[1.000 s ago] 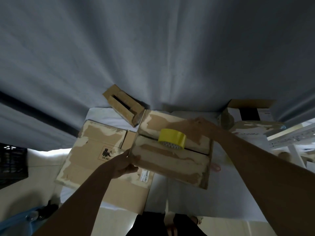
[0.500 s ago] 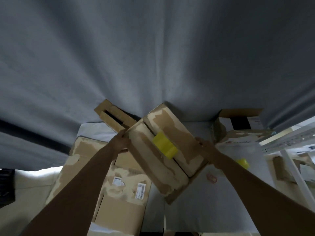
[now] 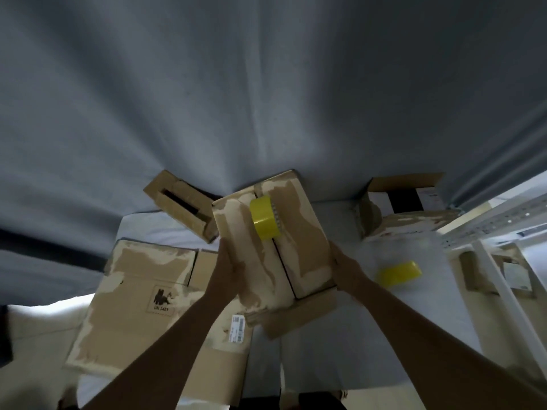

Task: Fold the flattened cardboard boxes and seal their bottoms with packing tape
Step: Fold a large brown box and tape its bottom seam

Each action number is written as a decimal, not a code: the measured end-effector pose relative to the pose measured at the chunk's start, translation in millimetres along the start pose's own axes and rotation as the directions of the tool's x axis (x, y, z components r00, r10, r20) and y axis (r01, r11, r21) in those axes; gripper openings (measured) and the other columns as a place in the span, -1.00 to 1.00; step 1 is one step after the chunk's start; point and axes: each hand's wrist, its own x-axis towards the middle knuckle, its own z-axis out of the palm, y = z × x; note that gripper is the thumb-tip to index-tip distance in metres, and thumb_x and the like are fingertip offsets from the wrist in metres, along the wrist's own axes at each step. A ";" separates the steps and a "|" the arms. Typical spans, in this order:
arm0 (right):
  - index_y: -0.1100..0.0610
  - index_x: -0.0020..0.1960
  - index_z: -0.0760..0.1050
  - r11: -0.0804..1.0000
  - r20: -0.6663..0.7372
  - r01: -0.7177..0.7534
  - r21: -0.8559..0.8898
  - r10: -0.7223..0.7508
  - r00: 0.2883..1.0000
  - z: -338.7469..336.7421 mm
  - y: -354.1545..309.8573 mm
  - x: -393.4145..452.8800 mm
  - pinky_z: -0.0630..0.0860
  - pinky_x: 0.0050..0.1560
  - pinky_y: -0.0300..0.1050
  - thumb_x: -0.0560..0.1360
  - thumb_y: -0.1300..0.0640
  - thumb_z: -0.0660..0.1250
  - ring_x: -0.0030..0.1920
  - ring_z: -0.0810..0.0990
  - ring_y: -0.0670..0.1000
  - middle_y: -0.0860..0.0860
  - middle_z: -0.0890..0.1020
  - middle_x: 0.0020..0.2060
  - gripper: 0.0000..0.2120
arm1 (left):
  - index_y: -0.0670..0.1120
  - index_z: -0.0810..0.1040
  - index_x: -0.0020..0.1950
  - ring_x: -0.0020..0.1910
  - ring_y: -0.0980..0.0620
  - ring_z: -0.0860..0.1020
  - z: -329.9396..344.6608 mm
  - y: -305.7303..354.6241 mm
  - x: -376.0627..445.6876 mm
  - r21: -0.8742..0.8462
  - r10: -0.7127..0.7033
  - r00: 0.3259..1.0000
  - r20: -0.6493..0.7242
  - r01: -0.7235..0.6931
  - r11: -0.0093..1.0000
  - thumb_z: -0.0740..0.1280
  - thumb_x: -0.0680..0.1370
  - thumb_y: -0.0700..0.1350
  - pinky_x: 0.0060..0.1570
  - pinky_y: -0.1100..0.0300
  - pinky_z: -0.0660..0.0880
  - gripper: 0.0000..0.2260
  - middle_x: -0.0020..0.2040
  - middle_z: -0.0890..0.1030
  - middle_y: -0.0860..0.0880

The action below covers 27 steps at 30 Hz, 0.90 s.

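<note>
A folded cardboard box (image 3: 299,232) stands bottom-up at the middle of the table, its two flaps closed with a dark seam between them. A yellow roll of packing tape (image 3: 264,218) sits on top near the far end of the seam. My left hand (image 3: 229,266) holds the box's left edge, thumb over the top flap. On the opposite side, my right hand (image 3: 344,267) presses flat against the box. Flattened cardboard boxes (image 3: 139,291) lie on the table to the left.
A second yellow tape roll (image 3: 398,274) lies on the table right of the box. A small slotted carton (image 3: 180,204) leans at the back left. An open carton (image 3: 402,202) stands at the back right. A grey curtain hangs behind. White shelving (image 3: 503,261) is at the right.
The box has been turned so its seam runs away from me, with the tape roll riding on top. Both hands have shifted to its left and right sides.
</note>
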 end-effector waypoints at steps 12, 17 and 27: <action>0.17 0.51 0.12 0.982 -0.175 0.044 -0.186 -0.077 0.981 -19.6 -30.4 46.2 0.35 0.30 0.15 0.61 0.20 0.13 0.35 0.31 0.25 0.15 0.16 0.48 -0.50 | 0.11 -0.26 0.57 0.54 -0.04 0.13 21.0 -6.8 16.7 -0.051 0.077 0.997 -0.019 -0.078 0.996 0.26 0.51 0.07 0.39 -0.13 0.32 -0.17 0.60 -0.06 0.04; 0.25 0.51 0.12 0.994 -0.082 -0.058 -0.089 0.051 0.995 -24.0 -36.1 58.3 0.31 0.30 0.03 0.66 0.14 0.09 0.35 0.36 0.25 0.24 0.35 0.39 -0.54 | 0.10 -0.24 0.58 0.51 -0.09 0.20 25.3 -13.5 8.9 -0.004 0.046 0.998 -0.042 -0.046 0.999 0.29 0.52 0.09 0.24 -0.03 0.46 -0.17 0.60 -0.07 0.01; 0.17 0.56 -0.11 0.992 -0.035 0.095 0.088 -0.093 0.995 7.7 -18.5 37.2 0.42 -0.09 -0.09 0.64 0.22 0.13 0.01 0.53 0.18 0.24 0.45 0.28 -0.40 | -0.04 -0.22 0.58 0.55 -0.15 0.09 42.4 -20.3 -13.7 0.107 0.128 0.987 -0.092 -0.118 0.987 0.40 0.48 0.16 0.30 -0.08 0.42 -0.04 0.59 -0.17 -0.14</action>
